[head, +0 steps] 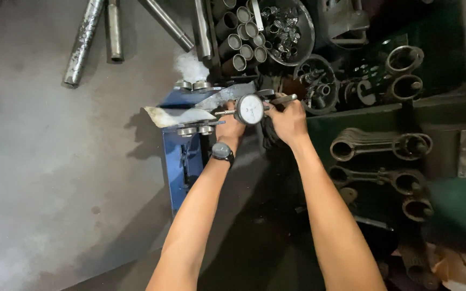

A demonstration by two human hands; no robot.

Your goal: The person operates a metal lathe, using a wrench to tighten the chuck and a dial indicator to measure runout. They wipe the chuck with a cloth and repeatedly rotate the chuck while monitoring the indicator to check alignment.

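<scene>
Right at the top of the blue metal stand [175,161], a dial indicator gauge [251,109] with a round white face sits between the person's two hands. The left hand [231,125], the one with a dark wristwatch [223,152], has its grip closed around the gauge from below, fingers by the thin stem that pokes out to the left. The right hand [287,119] is closed too, holding the gauge's right side where a slim metal rod [283,99] sticks out past the knuckles. Both arms reach straight out from the bottom of the view.

Just left of the gauge, a bent, worn strip of sheet metal [182,115] lies across the stand's top, next to some small round bearings [192,85]. Beyond the hands there's a batch of short steel sleeves [242,40] stacked open-end-up, and a round bowl of springs [282,27] beside them. To the right, on the dark green worktop [459,210], several connecting rods [379,144] lie in a row, well apart from the hands. On the grey concrete floor [55,188] up left, a few long steel bars [84,40] lie loose.
</scene>
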